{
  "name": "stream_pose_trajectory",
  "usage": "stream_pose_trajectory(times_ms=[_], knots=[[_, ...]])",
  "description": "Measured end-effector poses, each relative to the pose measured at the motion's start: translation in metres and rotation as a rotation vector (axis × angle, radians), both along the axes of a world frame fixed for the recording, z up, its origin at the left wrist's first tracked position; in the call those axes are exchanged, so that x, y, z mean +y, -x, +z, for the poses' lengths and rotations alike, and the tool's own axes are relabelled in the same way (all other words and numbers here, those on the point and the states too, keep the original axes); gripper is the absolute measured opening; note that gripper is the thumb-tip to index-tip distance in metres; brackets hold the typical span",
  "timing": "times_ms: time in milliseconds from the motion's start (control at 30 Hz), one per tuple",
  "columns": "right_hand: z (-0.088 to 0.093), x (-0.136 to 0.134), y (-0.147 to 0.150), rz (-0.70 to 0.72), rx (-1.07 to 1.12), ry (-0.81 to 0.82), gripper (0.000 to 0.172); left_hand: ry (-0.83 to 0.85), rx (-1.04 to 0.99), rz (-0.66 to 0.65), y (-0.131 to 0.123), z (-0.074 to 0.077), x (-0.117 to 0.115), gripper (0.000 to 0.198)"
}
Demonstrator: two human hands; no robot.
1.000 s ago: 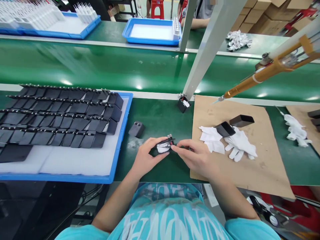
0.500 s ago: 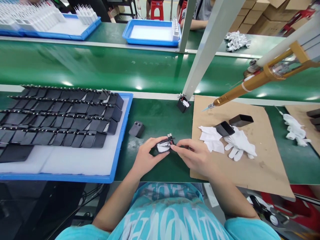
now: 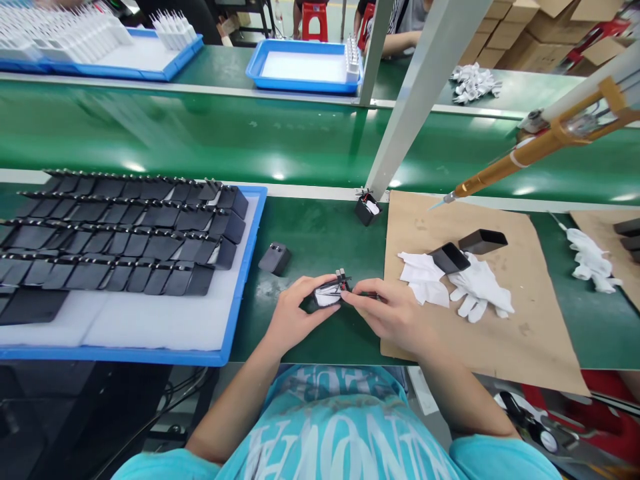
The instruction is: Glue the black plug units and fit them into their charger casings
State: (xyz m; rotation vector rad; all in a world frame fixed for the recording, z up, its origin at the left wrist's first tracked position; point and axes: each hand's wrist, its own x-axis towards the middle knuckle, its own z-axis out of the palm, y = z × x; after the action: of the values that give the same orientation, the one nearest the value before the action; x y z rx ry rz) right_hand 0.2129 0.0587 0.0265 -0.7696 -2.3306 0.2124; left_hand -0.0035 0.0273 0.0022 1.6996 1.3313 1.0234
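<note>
My left hand [image 3: 300,307] is closed around a small black plastic case [image 3: 327,295], thumb on the near side and fingers on the far side. The case has a white inside, and thin wires and small metal parts show at its right end. Against that end, my right hand [image 3: 387,310] pinches a thin dark tool [image 3: 370,295]; its kind is mostly hidden by the fingers. To the left of the case lies a black block-shaped housing [image 3: 274,259]. Farther back, at the foot of a post, stands an open black case [image 3: 368,208] with white and wires inside.
A blue tray [image 3: 227,333] at left holds rows of black cases [image 3: 165,217]. On the cardboard [image 3: 540,333] at right lie white gloves [image 3: 483,290], a white cloth [image 3: 423,277] and two black sleeves [image 3: 483,240]. A gold dispenser [image 3: 505,167] hangs above, near a slanted post [image 3: 425,87].
The hanging gold dispenser has swung to the right and slightly up. Both hands and the case stay nearly where they were.
</note>
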Motion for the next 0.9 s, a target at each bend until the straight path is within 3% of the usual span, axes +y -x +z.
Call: stream_pose_trajectory(times_ms=[900], knots=[[0.005,0.0017,-0.0036,0.067,-0.052,-0.033,0.022,0.079,0.004,-0.003,0.0005,-0.0002,-0.0012,0.044]])
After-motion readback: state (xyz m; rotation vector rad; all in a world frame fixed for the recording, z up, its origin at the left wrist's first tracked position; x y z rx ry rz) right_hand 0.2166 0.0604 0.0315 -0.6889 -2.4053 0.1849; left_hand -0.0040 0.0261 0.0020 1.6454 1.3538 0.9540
